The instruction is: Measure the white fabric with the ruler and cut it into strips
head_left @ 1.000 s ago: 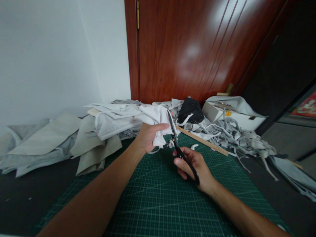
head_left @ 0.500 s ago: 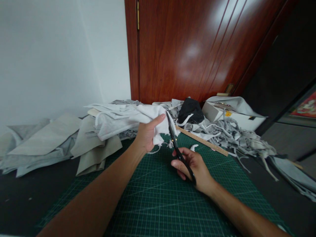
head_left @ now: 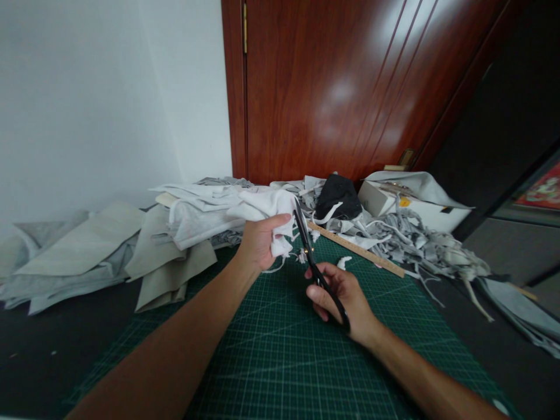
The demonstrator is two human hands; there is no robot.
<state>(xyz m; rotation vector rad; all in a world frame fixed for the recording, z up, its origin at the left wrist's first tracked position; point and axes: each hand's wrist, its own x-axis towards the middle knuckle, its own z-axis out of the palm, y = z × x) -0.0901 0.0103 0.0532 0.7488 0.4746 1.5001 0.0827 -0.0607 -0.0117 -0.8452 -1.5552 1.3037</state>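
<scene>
White fabric (head_left: 265, 204) is gripped in my left hand (head_left: 259, 238), thumb on top and fingers underneath. The cloth stretches back to the left, over a stack of pale folded fabric. My right hand (head_left: 343, 296) is closed around the handles of black scissors (head_left: 309, 251). Their blades point up and away, at the right edge of the white fabric; from here I cannot tell whether they touch it. A few small white scraps (head_left: 302, 255) lie just below the blades, on the green cutting mat (head_left: 271, 338).
A wooden ruler (head_left: 359, 249) lies slantwise on the mat. Behind it are a black cloth (head_left: 336, 197), a heap of grey strips (head_left: 406, 233) and a white box (head_left: 420, 205). Grey and beige fabric pieces (head_left: 83, 245) lie at left. A wooden door (head_left: 324, 87) stands behind.
A narrow strip at the fabric's right edge, beyond the blades, no longer shows there. My right hand and the scissors have shifted slightly right and down. My left hand has barely moved.
</scene>
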